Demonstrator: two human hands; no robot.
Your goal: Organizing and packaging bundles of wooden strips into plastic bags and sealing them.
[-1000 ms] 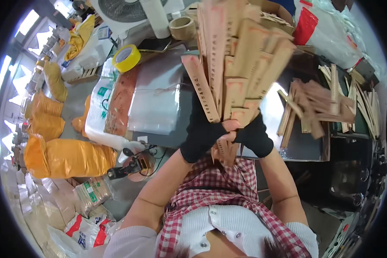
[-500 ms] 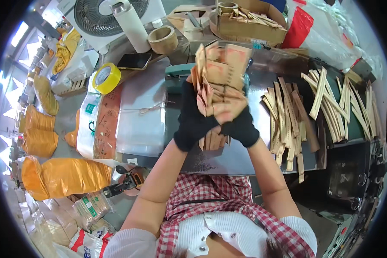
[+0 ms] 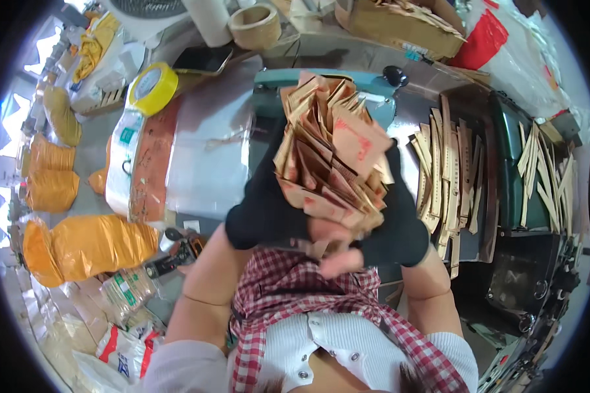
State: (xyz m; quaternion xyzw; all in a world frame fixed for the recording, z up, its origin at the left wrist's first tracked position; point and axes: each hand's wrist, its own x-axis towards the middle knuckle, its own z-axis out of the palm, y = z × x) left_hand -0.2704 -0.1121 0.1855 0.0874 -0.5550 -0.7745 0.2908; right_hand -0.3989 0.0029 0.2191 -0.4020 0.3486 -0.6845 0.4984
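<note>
A thick bunch of small brown paper packets with red print (image 3: 334, 147) is gathered between my two hands, its packets sticking out unevenly at many angles. My left hand (image 3: 272, 206), in a black fingerless glove, grips the bunch from its left and lower side. On the other side my right hand (image 3: 394, 219), gloved the same way, closes round it. Bare fingertips of both hands meet beneath the bunch, slightly blurred, and the packets hide part of the fingers. Behind the bunch stands a turquoise device with a black knob (image 3: 285, 80), partly covered.
Long narrow tan strips (image 3: 447, 173) lie at right, with more on a dark green surface (image 3: 511, 164). At left are clear plastic sheets (image 3: 210, 150), yellow tape (image 3: 153, 90) and a phone (image 3: 204, 59). Farther back stand a tape roll (image 3: 255, 26) and a cardboard box (image 3: 400, 29).
Both hands have brought the packet bunch nearer to my body, and more of its upturned edges show. My view has shifted, uncovering more of the turquoise device.
</note>
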